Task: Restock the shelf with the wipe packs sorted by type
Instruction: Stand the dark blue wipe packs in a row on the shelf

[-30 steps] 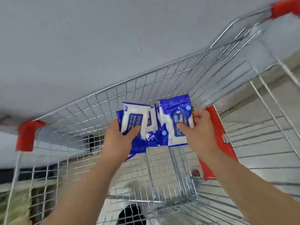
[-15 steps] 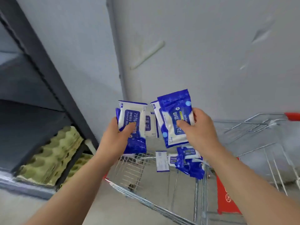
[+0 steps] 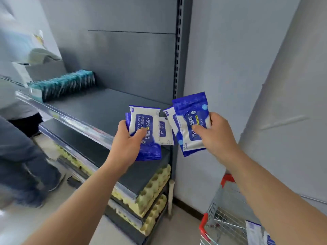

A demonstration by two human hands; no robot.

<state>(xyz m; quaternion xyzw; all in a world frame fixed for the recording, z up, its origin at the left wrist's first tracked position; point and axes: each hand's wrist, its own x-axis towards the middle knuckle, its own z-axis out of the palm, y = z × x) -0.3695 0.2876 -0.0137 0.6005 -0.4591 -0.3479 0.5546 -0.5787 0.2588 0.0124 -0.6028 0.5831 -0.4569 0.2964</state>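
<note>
Since half a second ago the view has swung onto the dark metal shelf [image 3: 106, 106]; the wire cart [image 3: 228, 218] now sits at lower right. The left hand [image 3: 127, 138] still grips a fan of wipe packs [image 3: 145, 121], and the right hand [image 3: 215, 137] clamps a second bundle [image 3: 192, 114]. Both are held over the shelf's front edge, near its right end. The packs are glossy, flat blue-and-white pouches marked 75%. A row of teal packs [image 3: 67, 84] stands at the shelf's back left.
</note>
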